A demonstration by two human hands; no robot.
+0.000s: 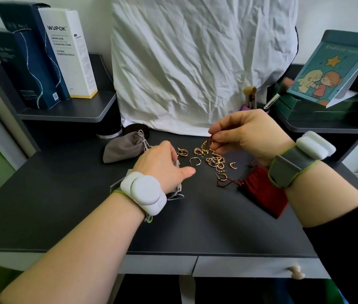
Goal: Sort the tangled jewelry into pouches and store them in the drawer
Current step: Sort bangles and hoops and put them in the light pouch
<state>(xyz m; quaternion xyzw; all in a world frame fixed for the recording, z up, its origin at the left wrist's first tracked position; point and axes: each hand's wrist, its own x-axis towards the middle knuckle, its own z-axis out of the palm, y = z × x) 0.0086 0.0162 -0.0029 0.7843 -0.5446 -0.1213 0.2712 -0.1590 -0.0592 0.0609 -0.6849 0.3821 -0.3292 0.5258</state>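
Head view: a dark desk top (64, 205) is seen from above, with both forearms reaching in; a white sensor band is worn on each wrist.

Right hand (250, 134): raised just above the jewelry pile (213, 160); a beaded bracelet strand (205, 145) with gold and dark red beads is pinched between thumb and fingertips; the strand hangs down and meets the pile.

Left hand (162, 165): lowered onto the desk at the left edge of the pile; fingers are curled round a light grey pouch (177, 189), most of which is hidden under the palm and wrist; its drawstrings show beside the wrist band; the thumb is stretched toward the pile.

Jewelry pile: gold hoop earrings and small rings are scattered at desk centre, between the two hands; a loose open hoop (195, 161) lies apart on the left; a dark red cord (228, 182) trails from the pile toward a red pouch (261, 191), which lies flat under the right wrist.

A second grey drawstring pouch (125, 148) lies behind the left hand, near a round black jar (109, 130).

The drawer (250, 267), with a pale knob (295, 273), is set in the front edge under the desk top; it is closed.

Rest: cosmetic boxes (48, 55) on the left shelf; a crumpled white cloth (191, 62) at the back; makeup brushes (251, 97) beside it; an illustrated card (327, 71) on the right shelf.
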